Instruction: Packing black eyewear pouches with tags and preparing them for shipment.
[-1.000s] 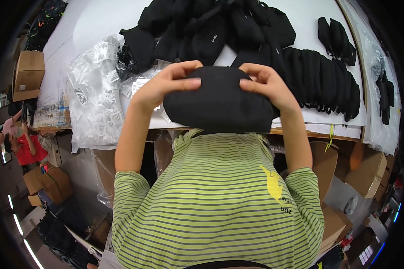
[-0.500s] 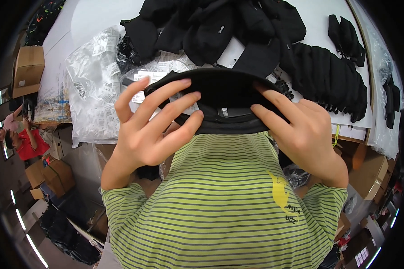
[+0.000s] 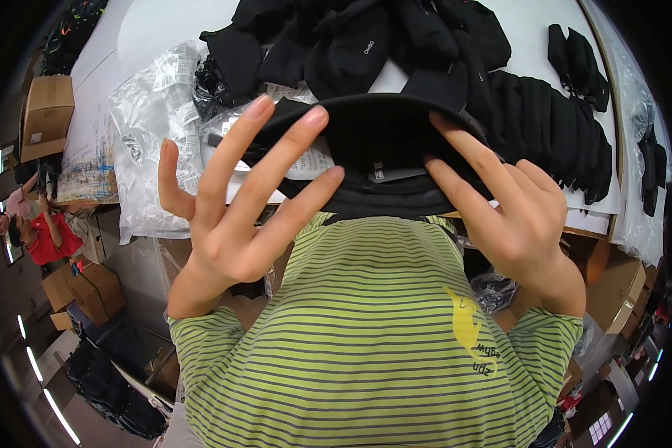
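A hollow black fabric cap [image 3: 381, 196] is held up in front of my chest, its opening facing me. A small pale label [image 3: 397, 173] shows on its inner side. My left hand [image 3: 235, 216] is at the left end, fingers spread across the opening with the forefinger tip at the inner edge; its thumb is hidden. My right hand [image 3: 511, 209] grips the right end, two fingers reaching inside and the others bent; the thumb there is hidden too. A white printed tag [image 3: 313, 160] shows beside the left fingers.
A heap of black caps [image 3: 351, 52] lies on the white table [image 3: 157, 22]. Rows of stacked black caps [image 3: 552, 134] sit at the right. Clear plastic bags [image 3: 153, 142] cover the left side. Cardboard boxes [image 3: 48, 112] and a person in red [image 3: 52, 235] are further left.
The cap's upper edge has risen and its opening is wider. My left fingers have spread and lifted away from the rim; my right hand has shifted slightly right.
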`<move>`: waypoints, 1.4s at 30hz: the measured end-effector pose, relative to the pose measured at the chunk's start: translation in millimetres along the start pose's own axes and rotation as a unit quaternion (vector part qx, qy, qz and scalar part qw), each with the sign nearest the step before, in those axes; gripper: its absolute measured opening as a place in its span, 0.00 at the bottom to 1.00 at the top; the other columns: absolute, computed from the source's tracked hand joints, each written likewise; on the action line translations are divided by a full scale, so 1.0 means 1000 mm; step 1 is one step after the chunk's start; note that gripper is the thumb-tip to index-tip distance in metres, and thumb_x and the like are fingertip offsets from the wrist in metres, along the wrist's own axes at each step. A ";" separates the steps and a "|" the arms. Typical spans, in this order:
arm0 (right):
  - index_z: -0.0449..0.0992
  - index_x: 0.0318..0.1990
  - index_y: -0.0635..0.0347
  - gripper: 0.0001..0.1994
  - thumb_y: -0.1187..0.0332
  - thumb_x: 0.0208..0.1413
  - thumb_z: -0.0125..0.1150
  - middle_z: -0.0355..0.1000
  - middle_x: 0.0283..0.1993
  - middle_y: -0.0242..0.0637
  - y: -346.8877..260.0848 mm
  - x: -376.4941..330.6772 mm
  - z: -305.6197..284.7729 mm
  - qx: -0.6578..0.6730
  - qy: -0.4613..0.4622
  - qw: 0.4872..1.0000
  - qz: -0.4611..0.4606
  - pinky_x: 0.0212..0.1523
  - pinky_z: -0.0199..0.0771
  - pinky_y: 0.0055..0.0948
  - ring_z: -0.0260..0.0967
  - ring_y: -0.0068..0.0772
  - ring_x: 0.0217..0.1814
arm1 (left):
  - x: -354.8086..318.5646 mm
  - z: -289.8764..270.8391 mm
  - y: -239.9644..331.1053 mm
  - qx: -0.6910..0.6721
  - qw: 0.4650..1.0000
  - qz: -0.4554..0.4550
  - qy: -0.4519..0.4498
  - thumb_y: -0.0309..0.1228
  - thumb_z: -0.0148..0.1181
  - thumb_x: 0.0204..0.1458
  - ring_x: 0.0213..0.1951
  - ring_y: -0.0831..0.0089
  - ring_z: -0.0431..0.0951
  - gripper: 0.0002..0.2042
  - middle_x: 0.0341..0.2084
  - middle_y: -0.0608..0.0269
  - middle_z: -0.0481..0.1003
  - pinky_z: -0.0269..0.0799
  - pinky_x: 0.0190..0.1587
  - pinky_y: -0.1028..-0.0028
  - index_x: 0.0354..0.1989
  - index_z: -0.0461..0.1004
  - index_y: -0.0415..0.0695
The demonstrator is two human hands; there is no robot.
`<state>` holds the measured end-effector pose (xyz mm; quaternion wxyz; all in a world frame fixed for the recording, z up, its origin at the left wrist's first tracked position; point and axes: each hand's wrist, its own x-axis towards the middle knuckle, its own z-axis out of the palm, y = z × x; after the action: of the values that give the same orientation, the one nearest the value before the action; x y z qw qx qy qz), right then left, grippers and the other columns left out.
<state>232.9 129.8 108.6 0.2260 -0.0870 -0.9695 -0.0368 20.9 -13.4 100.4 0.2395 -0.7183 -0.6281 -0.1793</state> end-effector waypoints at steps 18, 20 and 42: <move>0.79 0.38 0.54 0.10 0.68 0.45 0.66 0.66 0.26 0.28 -0.036 -0.007 0.072 0.260 0.059 0.928 0.260 0.19 0.63 0.22 0.63 0.24 0.19 | -0.023 0.111 0.046 -0.784 0.301 -0.510 0.187 0.22 0.60 0.48 0.47 0.69 0.72 0.22 0.42 0.63 0.71 0.69 0.52 0.70 0.52 0.64 0.43; 0.79 0.37 0.55 0.09 0.68 0.46 0.65 0.66 0.26 0.29 -0.036 -0.006 0.078 0.285 0.120 0.904 0.295 0.20 0.62 0.22 0.62 0.23 0.19 | -0.020 0.109 0.044 -0.773 0.302 -0.528 0.182 0.26 0.61 0.49 0.49 0.68 0.71 0.23 0.44 0.63 0.70 0.68 0.53 0.68 0.54 0.63 0.44; 0.77 0.33 0.61 0.06 0.75 0.46 0.66 0.74 0.32 0.29 0.008 0.006 0.093 0.437 0.274 0.784 0.346 0.31 0.65 0.15 0.66 0.15 0.27 | 0.003 0.087 0.050 -0.774 0.339 -0.533 -0.049 0.24 0.65 0.42 0.36 0.70 0.77 0.20 0.36 0.56 0.75 0.75 0.40 0.73 0.45 0.69 0.33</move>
<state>188.8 149.1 28.7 0.4937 -0.2944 -0.6842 0.4489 66.7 33.6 24.7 -0.6014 -0.1030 -0.4684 -0.6391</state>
